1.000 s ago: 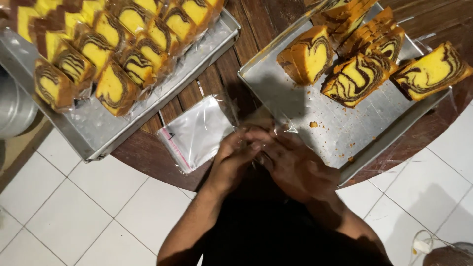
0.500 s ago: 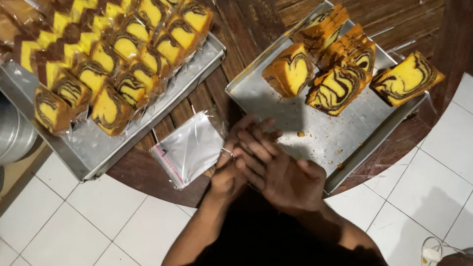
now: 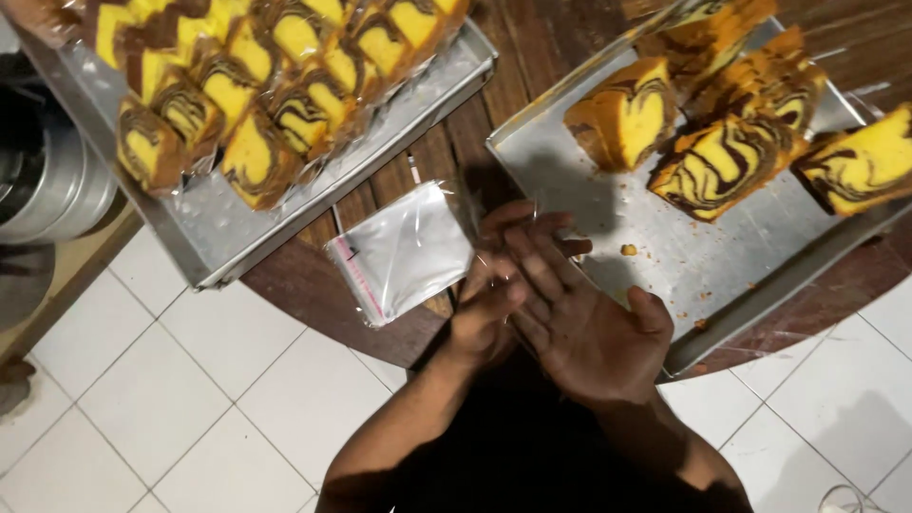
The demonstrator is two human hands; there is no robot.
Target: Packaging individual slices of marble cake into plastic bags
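My left hand (image 3: 483, 306) and my right hand (image 3: 581, 318) meet at the round wooden table's near edge. The right hand lies flat with its palm up and its fingers spread across the left one. A thin clear plastic bag (image 3: 521, 217), hard to make out, glints between the fingers; the left hand seems to pinch it. Just left of the hands a small stack of clear bags (image 3: 404, 252) lies on the table. Beyond my right hand, unwrapped marble cake slices (image 3: 722, 161) sit on a metal tray (image 3: 665, 261).
A second metal tray (image 3: 214, 223) at the upper left holds several wrapped marble cake slices (image 3: 256, 104). Round metal tins (image 3: 47, 180) stand at the far left, off the dark wooden table (image 3: 456, 142). White floor tiles (image 3: 190, 399) lie below.
The hands were clasped together over the bag. My right hand has since opened flat, palm up, and slid across the left. The view has drawn closer.
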